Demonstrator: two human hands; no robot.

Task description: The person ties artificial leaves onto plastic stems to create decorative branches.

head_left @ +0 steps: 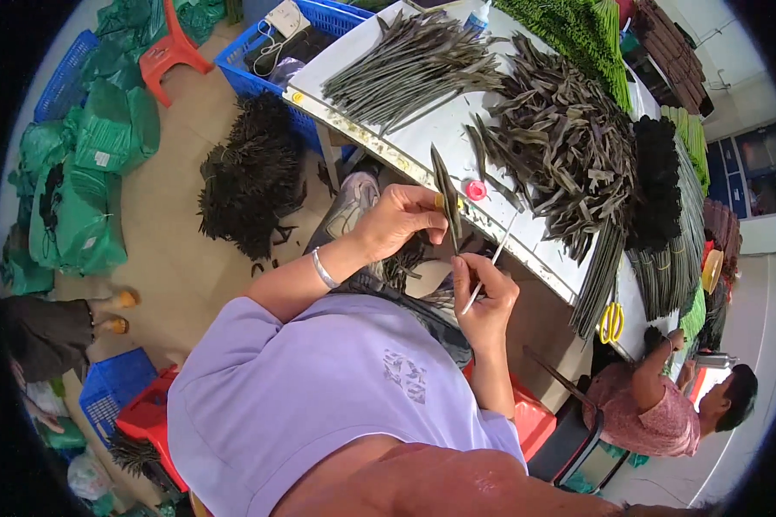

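Note:
My left hand point(401, 222), with a silver bangle at the wrist and yellow on a fingertip, pinches a long dark-green leaf point(444, 185) that looks artificial. To its right, my right hand point(487, 297) is closed round a thin white stick point(502, 241), and its fingertips meet the leaf's lower end. Both hands are held just off the near edge of the white table point(539, 254). On that table lie a heap of loose dark leaves point(569, 142), a small red round cap point(475, 189) and a bundle of dark leafy stems point(414, 65).
Yellow-handled scissors point(611, 322) lie near the table's right end, where a co-worker in a pink top point(647, 405) sits. Blue crates point(241, 56), a red stool point(168, 60), green bags point(82, 211) and a dark bundle pile point(250, 177) stand on the floor at left.

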